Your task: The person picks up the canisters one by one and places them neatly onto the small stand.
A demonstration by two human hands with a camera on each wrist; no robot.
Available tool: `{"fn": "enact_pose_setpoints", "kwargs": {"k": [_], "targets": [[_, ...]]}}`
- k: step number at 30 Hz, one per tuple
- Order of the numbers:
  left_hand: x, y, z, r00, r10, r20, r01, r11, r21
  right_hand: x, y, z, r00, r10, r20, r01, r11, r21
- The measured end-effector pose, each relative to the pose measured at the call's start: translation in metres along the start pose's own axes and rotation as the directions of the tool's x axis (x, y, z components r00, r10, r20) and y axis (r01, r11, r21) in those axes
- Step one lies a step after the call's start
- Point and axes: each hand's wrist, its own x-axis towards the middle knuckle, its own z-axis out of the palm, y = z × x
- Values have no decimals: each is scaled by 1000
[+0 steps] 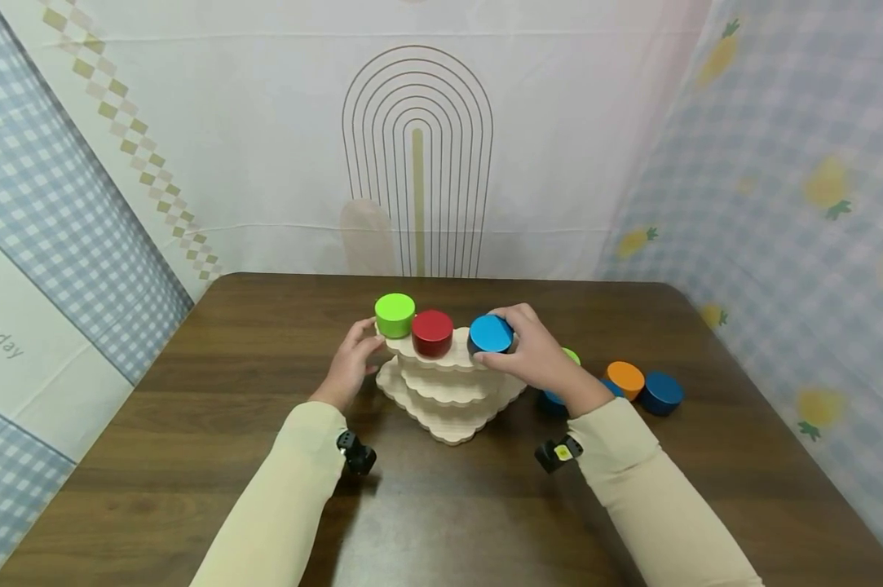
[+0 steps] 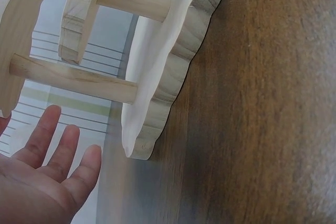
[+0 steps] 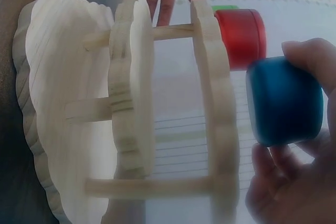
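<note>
A pale wooden tiered stand point(image 1: 452, 387) with scalloped edges and round posts point(image 2: 73, 80) stands on the table. On its top tier sit a lime-green cylinder block point(image 1: 395, 316) at the left and a red cylinder block point(image 1: 432, 334) beside it. My right hand point(image 1: 532, 350) pinches a blue cylinder block point(image 3: 286, 102) between thumb and fingers; in the right wrist view a gap shows between block and top tier. Beside the stand's left edge is my left hand point(image 1: 353, 359), its fingertips right at the top tier and several fingers point(image 2: 84, 174) loosely extended below it.
To the right of the stand lie an orange block point(image 1: 624, 379), a dark blue block point(image 1: 662, 393) and other blue and green ones, partly hidden by my right arm. Behind the dark wooden table point(image 1: 280, 326) hangs a patterned cloth point(image 1: 265, 122).
</note>
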Motion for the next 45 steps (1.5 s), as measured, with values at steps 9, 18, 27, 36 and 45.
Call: {"fn": "enact_pose_setpoints", "kwargs": {"k": [9, 18, 27, 36, 45], "targets": [[0, 0, -1, 1000, -5, 6, 5, 1000, -2, 9, -3, 0, 999, 2, 43, -2, 1000, 0], [1, 0, -2, 1000, 30, 2, -30, 997, 78, 15, -1, 1, 997, 13, 80, -11, 1000, -25], [4, 2, -5, 997, 73, 31, -78, 982, 172, 20, 1, 0, 992, 32, 120, -29, 999, -29], [3, 8, -12, 993, 83, 81, -106, 936, 335, 17, 8, 1, 997, 10, 75, -3, 996, -94], [1, 17, -12, 993, 102, 58, -117, 891, 439, -3, 27, -16, 992, -78, -95, 73, 996, -54]]}}
